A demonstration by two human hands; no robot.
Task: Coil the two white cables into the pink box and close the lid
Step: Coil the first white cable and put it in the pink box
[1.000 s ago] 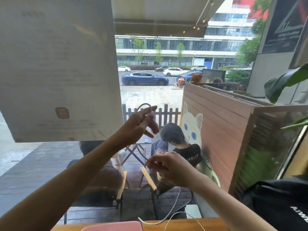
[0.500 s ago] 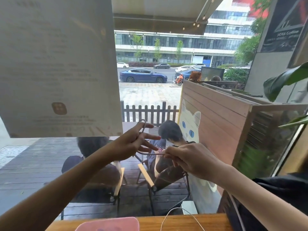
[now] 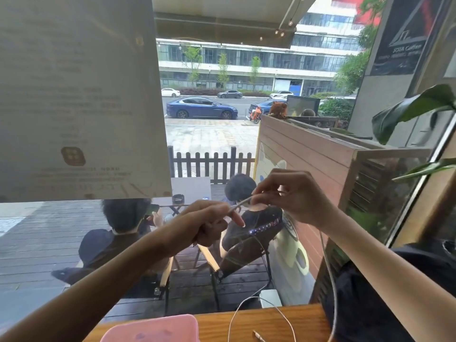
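head view: both hands, left hand (image 3: pixel 209 224) and right hand (image 3: pixel 293 196), pinch a thin white cable (image 3: pixel 240 206) mid-frame, coiling it; its slack trails to the wooden counter (image 3: pixel 259 322) beside the pink plastic box (image 3: pixel 153 329), bottom centre; next, likely another loop.

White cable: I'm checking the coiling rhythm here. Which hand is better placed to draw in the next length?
Probably the right hand: it pinches the white cable where the slack runs down past its wrist to the counter. The left hand grips the gathered part, so it serves as anchor.
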